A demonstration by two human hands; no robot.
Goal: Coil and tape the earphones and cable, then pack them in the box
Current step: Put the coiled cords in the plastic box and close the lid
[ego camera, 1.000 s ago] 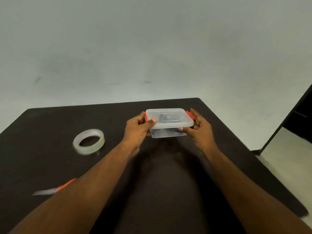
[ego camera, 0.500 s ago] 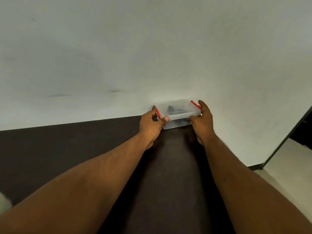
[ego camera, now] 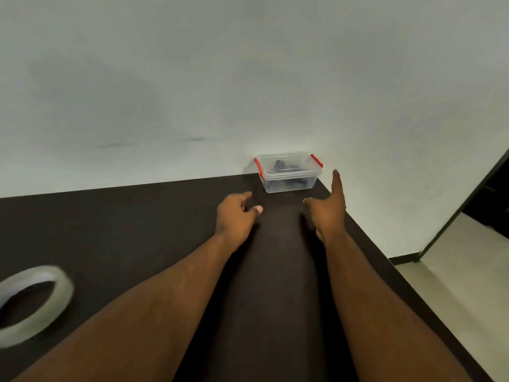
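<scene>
Box (ego camera: 288, 172) lidded, unlabelled, beyond empty left hand (ego camera: 237, 216), right hand (ego camera: 329, 209)

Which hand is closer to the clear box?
Right. The right hand is open, its fingertips reaching just beside the box's right side. The left hand sits farther back, below its left corner. Neither touches it.

Dark table (ego camera: 110, 230) against pale wall (ego camera: 192, 78); light floor (ego camera: 454, 285) at right, dark doorway edge (ego camera: 465, 205).

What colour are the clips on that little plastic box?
Red. The clips sit at either end of the clear box, seen in the head view.
</scene>
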